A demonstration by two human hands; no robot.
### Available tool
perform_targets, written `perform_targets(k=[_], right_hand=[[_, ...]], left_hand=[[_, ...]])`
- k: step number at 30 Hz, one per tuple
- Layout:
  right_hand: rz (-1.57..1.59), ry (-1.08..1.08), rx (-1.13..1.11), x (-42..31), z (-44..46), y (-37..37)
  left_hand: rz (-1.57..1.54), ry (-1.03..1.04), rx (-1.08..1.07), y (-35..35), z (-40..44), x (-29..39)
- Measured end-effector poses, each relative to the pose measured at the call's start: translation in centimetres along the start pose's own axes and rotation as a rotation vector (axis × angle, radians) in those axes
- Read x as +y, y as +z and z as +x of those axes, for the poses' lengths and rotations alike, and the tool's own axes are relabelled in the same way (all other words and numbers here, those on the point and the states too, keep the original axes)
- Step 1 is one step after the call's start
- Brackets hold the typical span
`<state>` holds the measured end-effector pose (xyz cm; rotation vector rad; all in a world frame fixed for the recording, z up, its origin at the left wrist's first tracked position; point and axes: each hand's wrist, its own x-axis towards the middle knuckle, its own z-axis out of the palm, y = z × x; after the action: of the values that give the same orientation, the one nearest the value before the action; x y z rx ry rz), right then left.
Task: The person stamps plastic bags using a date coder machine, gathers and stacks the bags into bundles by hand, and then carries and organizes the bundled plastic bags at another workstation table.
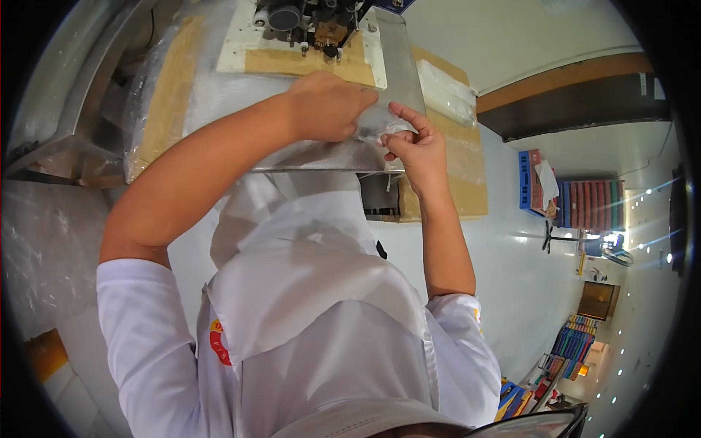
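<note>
My left hand is above the metal worktop, just in front of the machine's base. Its fingers are curled, and what they hold is hidden beneath the hand. To its right, my right hand pinches a piece of clear, crinkled plastic with thumb and fingers, the index finger raised. This plastic spans the gap between both hands; its full shape is hard to make out. Beyond the hands stands a small machine with dark metal parts on a white base plate, edged with brown tape.
Plastic-covered cardboard lies left of the worktop. More cardboard with a clear plastic packet is on the right. Farther right are stacked crates and a blue-and-red bin along the floor.
</note>
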<state>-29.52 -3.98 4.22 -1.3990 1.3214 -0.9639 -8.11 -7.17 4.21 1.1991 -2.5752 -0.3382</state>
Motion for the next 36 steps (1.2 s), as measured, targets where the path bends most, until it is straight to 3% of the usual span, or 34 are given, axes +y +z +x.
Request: perform_targets(k=[7, 10, 13, 19, 20, 23, 24, 27, 30, 32, 33, 35, 36], right_hand=[[-0.158, -0.133, 0.024, -0.5, 1.1, 0.6], [-0.574, -0.380, 0.051, -1.5, 0.5, 1.5], [-0.680, -0.508, 0.044, -1.5, 0.0, 2.0], [-0.425, -0.581, -0.010, -3.4, -0.7, 3.1], [-0.300, -0.504, 0.089, -3.1, -0.6, 1.6], [-0.738, -0.814, -0.005, -3.4, 0.0, -2.4], [-0.799, -0.728, -0.106, -3.4, -0.4, -2.4], [-0.865, -0.548, -0.030, -2.2, -0.7, -1.6], [-0.762, -0.482, -0.030, -1.8, 0.1, -1.3], [-0.686, -0.612, -0.061, -2.3, 0.2, -0.5], [-0.649, -0.675, -0.075, -2.9, 0.1, -0.3], [-0.490, -0.522, -0.058, -4.3, -0.3, -0.1], [-0.412, -0.449, -0.050, -4.7, -0.5, -0.1]], left_hand=[[0.062, 0.059, 0.032, 0.4, -0.1, 0.3], [0.083, 0.092, 0.069, 0.9, 0.0, 0.2], [0.040, 0.046, 0.020, 0.5, 0.0, 0.2], [0.027, -0.024, -0.040, 0.8, 0.7, 1.0], [0.053, -0.047, -0.066, 0.4, 0.8, 1.3], [-0.072, -0.054, -0.002, 0.4, 0.4, 1.1], [-0.057, -0.011, 0.023, 0.4, 0.4, 1.1], [-0.023, 0.081, 0.090, 1.0, 0.6, 0.5], [-0.003, 0.052, 0.045, 0.9, 0.7, 0.4], [-0.004, -0.053, -0.081, -0.4, 0.9, 1.1], [-0.034, -0.002, -0.026, 0.2, 0.9, 0.7], [-0.092, 0.099, 0.086, 1.8, 0.9, -0.6], [-0.068, 0.062, 0.038, 1.5, 0.8, -0.2]])
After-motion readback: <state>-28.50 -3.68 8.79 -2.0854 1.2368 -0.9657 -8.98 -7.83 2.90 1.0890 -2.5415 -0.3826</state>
